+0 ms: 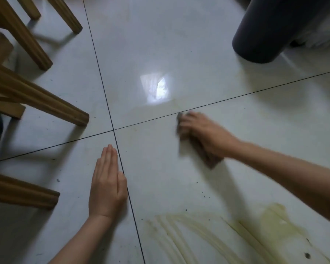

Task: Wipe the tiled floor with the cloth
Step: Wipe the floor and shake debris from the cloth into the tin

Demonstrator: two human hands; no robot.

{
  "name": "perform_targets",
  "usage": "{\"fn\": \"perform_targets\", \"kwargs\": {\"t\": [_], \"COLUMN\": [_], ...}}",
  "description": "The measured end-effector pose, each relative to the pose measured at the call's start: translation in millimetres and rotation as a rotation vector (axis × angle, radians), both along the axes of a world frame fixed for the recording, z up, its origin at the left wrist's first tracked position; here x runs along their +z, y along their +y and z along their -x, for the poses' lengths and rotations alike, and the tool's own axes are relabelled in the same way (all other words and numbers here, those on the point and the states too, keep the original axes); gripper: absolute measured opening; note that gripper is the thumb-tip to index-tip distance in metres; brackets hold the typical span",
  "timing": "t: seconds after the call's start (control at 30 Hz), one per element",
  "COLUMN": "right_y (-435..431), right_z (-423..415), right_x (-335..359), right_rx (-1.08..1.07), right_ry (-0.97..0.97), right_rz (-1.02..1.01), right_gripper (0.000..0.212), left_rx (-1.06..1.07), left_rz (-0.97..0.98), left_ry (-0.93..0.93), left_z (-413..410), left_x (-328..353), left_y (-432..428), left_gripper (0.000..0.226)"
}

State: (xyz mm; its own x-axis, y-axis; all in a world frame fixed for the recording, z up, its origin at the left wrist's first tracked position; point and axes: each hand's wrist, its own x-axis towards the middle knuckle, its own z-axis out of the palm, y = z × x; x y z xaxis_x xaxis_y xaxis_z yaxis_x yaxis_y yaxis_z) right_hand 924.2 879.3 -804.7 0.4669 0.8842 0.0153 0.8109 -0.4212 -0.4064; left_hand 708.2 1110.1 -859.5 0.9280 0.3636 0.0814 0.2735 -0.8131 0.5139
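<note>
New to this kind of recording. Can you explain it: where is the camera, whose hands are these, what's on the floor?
There is no machine: one camera worn on a person's head looks down at their two hands. The left hand lies flat on the tiled floor, holding nothing. The right hand, blurred, holds a brownish cloth against the tiles. Nearby, yellowish smears and dark specks mark the floor. At left stand wooden furniture legs; a dark rounded object is upper right.

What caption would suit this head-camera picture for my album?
Right hand holds a brown cloth against the white tiled floor; left hand rests flat nearby.
</note>
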Motion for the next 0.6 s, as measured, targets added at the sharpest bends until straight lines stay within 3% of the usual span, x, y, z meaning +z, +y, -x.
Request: {"fn": "perform_targets", "kwargs": {"t": [0.07, 0.13, 0.23, 0.33, 0.43, 0.53, 0.6], "right_y": [3.9, 13.1, 4.6, -28.2, -56.2, -77.5, -94.4], "right_z": [-26.3, -0.7, 100.8, 171.2, 168.8, 115.7, 62.6], "right_x": [-11.5, -30.8, -44.9, -25.7, 2.6, 24.0, 25.5], "right_rx": [-0.284, -0.394, -0.204, 0.002, 0.063, -0.338, -0.528], "right_ry": [-0.046, -0.003, 0.076, 0.249, 0.357, 0.357, 0.169], "right_rz": [0.100, 0.117, -0.031, 0.005, 0.014, -0.142, -0.137], "right_gripper": [0.043, 0.058, 0.055, 0.064, 0.038, 0.026, 0.039], "left_rx": [0.000, 0.001, -0.014, -0.004, 0.001, -0.063, -0.160], "left_rz": [-0.020, -0.026, -0.044, -0.033, -0.032, -0.160, -0.205], "left_ry": [0.016, 0.024, 0.033, 0.083, 0.195, 0.232, 0.261], "left_z": [0.6, 0.1, 0.0, 0.7, 0.5, -1.0, -0.3], "left_x": [0.4, 0.3, 1.0, 5.4, 15.8, 29.1, 38.3], "left_y": [-0.9, 0.6, 1.9, 2.0, -1.5, -14.6, -34.0], "left_gripper": [0.063, 0.062, 0.060, 0.057, 0.064, 0.069, 0.067]}}
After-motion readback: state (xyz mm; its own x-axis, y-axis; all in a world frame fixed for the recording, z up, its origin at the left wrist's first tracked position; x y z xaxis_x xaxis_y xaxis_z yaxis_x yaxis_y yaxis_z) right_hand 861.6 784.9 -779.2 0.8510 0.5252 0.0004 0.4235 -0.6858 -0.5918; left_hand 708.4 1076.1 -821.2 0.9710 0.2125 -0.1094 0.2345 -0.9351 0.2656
